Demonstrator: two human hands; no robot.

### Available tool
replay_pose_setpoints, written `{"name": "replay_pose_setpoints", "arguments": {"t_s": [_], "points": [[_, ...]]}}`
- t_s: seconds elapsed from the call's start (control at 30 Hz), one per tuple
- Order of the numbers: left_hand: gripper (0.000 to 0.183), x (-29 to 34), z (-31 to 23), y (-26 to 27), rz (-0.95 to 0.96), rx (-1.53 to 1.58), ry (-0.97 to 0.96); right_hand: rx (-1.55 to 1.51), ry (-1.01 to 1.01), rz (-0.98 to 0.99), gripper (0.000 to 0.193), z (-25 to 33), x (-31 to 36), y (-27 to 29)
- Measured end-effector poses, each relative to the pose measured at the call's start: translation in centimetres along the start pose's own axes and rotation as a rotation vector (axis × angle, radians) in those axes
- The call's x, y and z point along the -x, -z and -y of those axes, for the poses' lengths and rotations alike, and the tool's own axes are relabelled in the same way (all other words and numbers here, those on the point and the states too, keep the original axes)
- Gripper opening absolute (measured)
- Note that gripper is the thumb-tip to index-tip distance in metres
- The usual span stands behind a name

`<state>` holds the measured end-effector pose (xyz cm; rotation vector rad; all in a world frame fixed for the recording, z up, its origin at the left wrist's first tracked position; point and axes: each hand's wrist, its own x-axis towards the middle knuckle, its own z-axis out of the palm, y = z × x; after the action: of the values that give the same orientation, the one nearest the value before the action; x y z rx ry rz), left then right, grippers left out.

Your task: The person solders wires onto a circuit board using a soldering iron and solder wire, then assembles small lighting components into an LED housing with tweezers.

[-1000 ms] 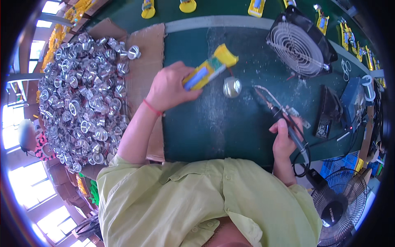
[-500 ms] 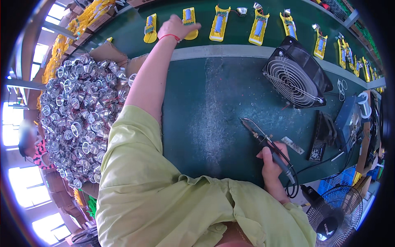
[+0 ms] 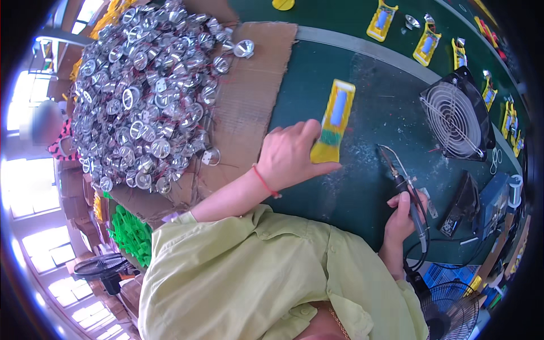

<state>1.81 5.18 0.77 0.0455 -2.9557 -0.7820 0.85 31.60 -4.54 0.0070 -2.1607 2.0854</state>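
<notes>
My left hand (image 3: pixel 288 154) has its fingers and thumb about the lower end of a yellow flashlight casing (image 3: pixel 332 139), just over the green work surface (image 3: pixel 306 195). A pale blue cylindrical battery (image 3: pixel 339 107) and a green circuit board lie in this casing. To the right, my right hand (image 3: pixel 403 218) grips the dark handle of a soldering iron (image 3: pixel 416 212). The iron's thin metal tip points up and left, apart from the casing, with a wire guide running beside it.
Shiny reflectors (image 3: pixel 150 105) with red wires are heaped at left on cardboard (image 3: pixel 249 96). More yellow casings (image 3: pixel 426 46) line the far green strip. A black square fan (image 3: pixel 458 116) stands at right, near a blue soldering station (image 3: pixel 492 204) and solder spool (image 3: pixel 514 190).
My left hand has come back from the far row with a yellow casing. My view has swung left. The right hand keeps hold of the soldering iron.
</notes>
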Motion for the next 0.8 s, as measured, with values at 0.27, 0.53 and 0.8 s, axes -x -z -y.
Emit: {"name": "replay_pose_setpoints", "arguments": {"t_s": [0.27,0.53,0.8], "points": [[0.023,-1.0,12.8,8.1,-0.432,-0.658,0.066,-0.001,0.054,0.038,0.017,1.4,1.3,-0.5],[0.015,-1.0,14.1,7.4,-0.442,-0.694,-0.031,-0.050,0.045,0.121,0.016,2.3,3.3,-1.4],[0.009,-0.8,11.9,8.1,-0.356,-0.084,0.166,-0.051,0.122,0.258,0.017,3.0,3.3,-1.9]]}}
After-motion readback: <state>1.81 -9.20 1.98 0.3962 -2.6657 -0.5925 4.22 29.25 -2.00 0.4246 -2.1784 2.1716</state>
